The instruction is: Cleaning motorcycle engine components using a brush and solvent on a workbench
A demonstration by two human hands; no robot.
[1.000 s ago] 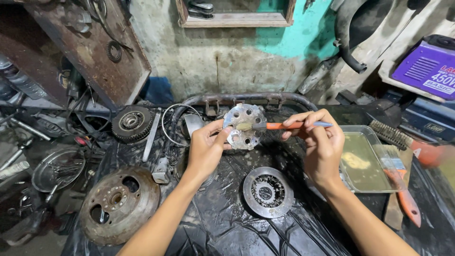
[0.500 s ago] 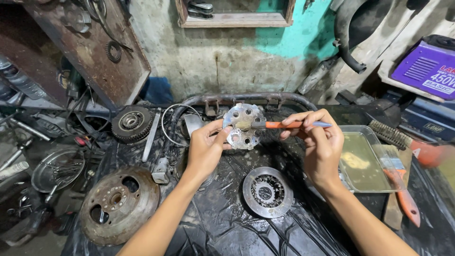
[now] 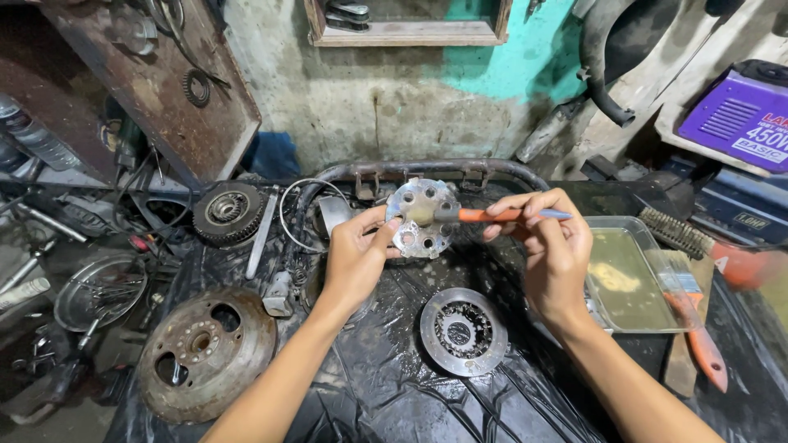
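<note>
Left hand [image 3: 355,254]: grip is closing on the rim of a perforated round metal plate [image 3: 420,217], holding it upright above the table [image 3: 386,385], which is lying under black plastic sheeting.

Right hand [image 3: 552,250]: grip is pinching an orange-handled brush [image 3: 502,215], whose head is touching the plate's centre.

Flat ribbed metal disc [image 3: 464,330]: lying on the sheeting just below and between the hands.

Rusty drum hub [image 3: 205,351]: lying at the table's left edge.

Dark toothed clutch basket [image 3: 227,213]: sitting behind it, further back.

Clear plastic tray [image 3: 632,279]: holding yellowish liquid, standing right of the right hand, an orange-handled paintbrush [image 3: 694,324] resting beside it.
</note>
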